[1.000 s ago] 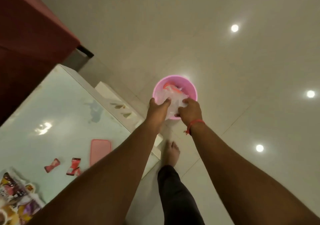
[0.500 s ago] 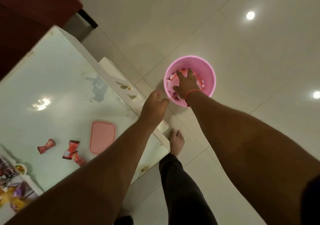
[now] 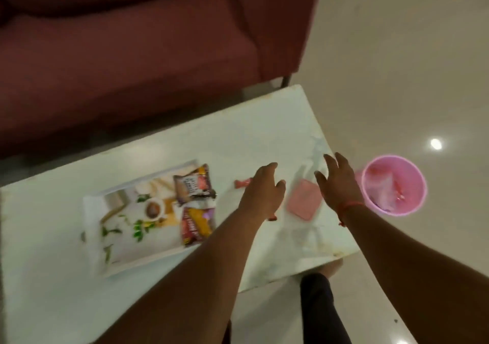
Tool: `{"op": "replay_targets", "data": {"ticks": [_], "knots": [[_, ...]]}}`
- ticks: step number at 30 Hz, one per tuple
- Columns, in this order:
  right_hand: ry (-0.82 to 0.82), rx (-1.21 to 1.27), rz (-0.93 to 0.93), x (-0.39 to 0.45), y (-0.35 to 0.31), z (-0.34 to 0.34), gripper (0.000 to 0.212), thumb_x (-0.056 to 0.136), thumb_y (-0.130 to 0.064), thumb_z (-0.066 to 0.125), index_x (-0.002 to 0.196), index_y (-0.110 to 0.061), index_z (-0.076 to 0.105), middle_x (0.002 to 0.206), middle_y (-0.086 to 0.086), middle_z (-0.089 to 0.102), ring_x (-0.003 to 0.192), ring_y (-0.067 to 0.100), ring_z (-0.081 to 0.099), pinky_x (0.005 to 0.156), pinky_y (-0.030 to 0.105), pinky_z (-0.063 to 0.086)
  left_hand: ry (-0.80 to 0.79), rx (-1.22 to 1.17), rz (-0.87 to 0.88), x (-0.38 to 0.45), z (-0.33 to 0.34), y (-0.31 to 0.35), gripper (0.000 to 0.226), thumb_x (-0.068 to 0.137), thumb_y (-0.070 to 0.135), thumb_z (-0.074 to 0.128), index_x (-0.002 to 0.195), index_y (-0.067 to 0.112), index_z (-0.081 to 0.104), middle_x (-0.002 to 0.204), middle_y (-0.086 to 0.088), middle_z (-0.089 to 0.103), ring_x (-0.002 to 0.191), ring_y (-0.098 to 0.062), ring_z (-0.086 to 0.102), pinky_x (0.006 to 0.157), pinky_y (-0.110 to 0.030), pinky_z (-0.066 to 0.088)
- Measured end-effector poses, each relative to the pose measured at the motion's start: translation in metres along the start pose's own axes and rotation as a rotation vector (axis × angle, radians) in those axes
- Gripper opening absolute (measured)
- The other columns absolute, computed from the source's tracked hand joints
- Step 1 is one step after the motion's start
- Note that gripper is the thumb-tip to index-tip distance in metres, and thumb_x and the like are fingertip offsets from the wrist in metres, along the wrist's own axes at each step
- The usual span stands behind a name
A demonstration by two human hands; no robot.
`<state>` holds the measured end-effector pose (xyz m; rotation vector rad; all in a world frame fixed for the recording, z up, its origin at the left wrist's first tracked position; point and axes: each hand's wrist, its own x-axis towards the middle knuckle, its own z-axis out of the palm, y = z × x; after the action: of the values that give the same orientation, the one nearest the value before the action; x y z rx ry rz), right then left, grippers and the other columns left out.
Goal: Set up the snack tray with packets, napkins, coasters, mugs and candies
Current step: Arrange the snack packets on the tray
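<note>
A white printed tray point(image 3: 95, 227) lies on the pale low table point(image 3: 251, 134). Two snack packets sit at its right side: a brown one point(image 3: 194, 184) and a red-and-yellow one point(image 3: 194, 227). My left hand point(image 3: 262, 192) hovers open over the table, right of the tray. A red wrapped candy point(image 3: 242, 183) lies just left of its fingers, and another red candy point(image 3: 272, 218) peeks out under its wrist. My right hand point(image 3: 337, 182) is open above the table's right end, beside a flat pink rectangular coaster point(image 3: 303, 203). The view is blurred.
A pink bin point(image 3: 394, 184) with wrappers inside stands on the tiled floor right of the table. A dark red sofa point(image 3: 132, 52) runs along the far side. My leg point(image 3: 320, 306) is at the table's near right corner.
Both hands have left the pink bin and swung left over the table; the wrappers stay in the bin. The view turned left, bringing the tray and the sofa into sight.
</note>
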<state>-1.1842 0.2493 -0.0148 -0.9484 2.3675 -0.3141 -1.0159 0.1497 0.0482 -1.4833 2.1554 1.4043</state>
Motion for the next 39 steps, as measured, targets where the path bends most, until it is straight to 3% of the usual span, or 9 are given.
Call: {"op": "replay_targets", "data": {"ticks": [5,10,16,23,26,29,33,36,39], "knots": [[-0.07,-0.002,-0.151,-0.066,-0.148,0.062,0.059,0.098,-0.031,0.054,0.15,-0.011,0.035,0.16,0.017,0.023,0.146,0.036,0.026,0.117,0.045,0.026,0.078,0.125,-0.03,-0.046,-0.111,-0.107,0.058,0.097,0.025,0.051,0.151,0.016,0.033,0.155,-0.01,0.038,0.14,-0.027,0.039,0.113,-0.037,0.034],[-0.22,-0.079,-0.21,-0.103,-0.231,0.119,0.063,0.097,-0.039,0.051,0.153,-0.02,0.027,0.162,0.015,0.015,0.149,0.036,0.016,0.118,0.049,0.027,0.079,0.146,-0.155,-0.081,-0.17,-0.195,0.059,0.097,0.027,0.05,0.151,0.017,0.029,0.153,-0.013,0.037,0.138,-0.031,0.041,0.111,-0.042,0.037],[-0.263,-0.029,-0.108,-0.088,-0.242,0.138,0.059,0.099,-0.033,0.049,0.153,-0.022,0.027,0.161,0.018,0.015,0.149,0.038,0.015,0.117,0.051,0.025,0.053,0.123,-0.143,-0.081,-0.161,-0.258,0.06,0.097,0.027,0.051,0.152,0.021,0.028,0.154,-0.01,0.036,0.138,-0.028,0.041,0.111,-0.043,0.038],[-0.198,0.075,-0.124,-0.049,-0.24,0.157,0.036,0.096,-0.02,0.052,0.131,-0.012,0.055,0.124,0.015,0.058,0.115,0.032,0.057,0.095,0.037,0.045,-0.009,0.04,-0.105,-0.031,-0.111,-0.244,0.064,0.099,0.026,0.048,0.156,0.023,0.018,0.164,-0.007,0.012,0.15,-0.028,0.018,0.117,-0.042,0.023],[-0.135,0.122,-0.137,-0.043,-0.249,0.161,0.037,0.095,-0.012,0.052,0.131,-0.011,0.057,0.124,0.015,0.058,0.113,0.031,0.057,0.092,0.034,0.043,-0.007,-0.049,-0.099,-0.013,-0.103,-0.236,0.062,0.096,0.023,0.048,0.154,0.019,0.026,0.161,-0.011,0.021,0.145,-0.032,0.028,0.113,-0.046,0.035],[-0.115,0.155,-0.185,-0.038,-0.251,0.165,0.042,0.093,-0.011,0.053,0.135,-0.013,0.055,0.128,0.014,0.055,0.116,0.03,0.056,0.095,0.035,0.044,0.01,-0.059,-0.072,-0.002,-0.095,-0.233,0.055,0.096,0.017,0.047,0.149,0.011,0.036,0.157,-0.013,0.027,0.144,-0.031,0.028,0.113,-0.044,0.034],[-0.089,0.189,-0.18,-0.035,-0.248,0.163,0.042,0.092,-0.005,0.053,0.134,-0.009,0.053,0.131,0.013,0.052,0.115,0.028,0.056,0.088,0.024,0.037,0.053,-0.076,-0.088,0.008,-0.091,-0.236,0.066,0.094,0.021,0.05,0.155,0.021,0.024,0.163,-0.009,0.016,0.149,-0.028,0.021,0.117,-0.044,0.031],[-0.113,0.171,-0.212,-0.035,-0.244,0.163,0.045,0.092,-0.005,0.053,0.137,-0.009,0.05,0.133,0.013,0.05,0.116,0.029,0.056,0.092,0.028,0.041,0.018,-0.066,-0.124,0.01,-0.09,-0.235,0.068,0.094,0.023,0.051,0.155,0.027,0.022,0.165,-0.006,0.012,0.149,-0.029,0.023,0.116,-0.045,0.032],[-0.096,0.22,-0.221,-0.039,-0.236,0.161,0.05,0.093,-0.009,0.056,0.142,-0.01,0.044,0.137,0.013,0.046,0.121,0.028,0.052,0.1,0.033,0.042,0.076,-0.191,-0.143,0.007,-0.09,-0.239,0.067,0.091,0.024,0.052,0.153,0.026,0.028,0.16,-0.006,0.026,0.143,-0.028,0.033,0.112,-0.046,0.038]]}}
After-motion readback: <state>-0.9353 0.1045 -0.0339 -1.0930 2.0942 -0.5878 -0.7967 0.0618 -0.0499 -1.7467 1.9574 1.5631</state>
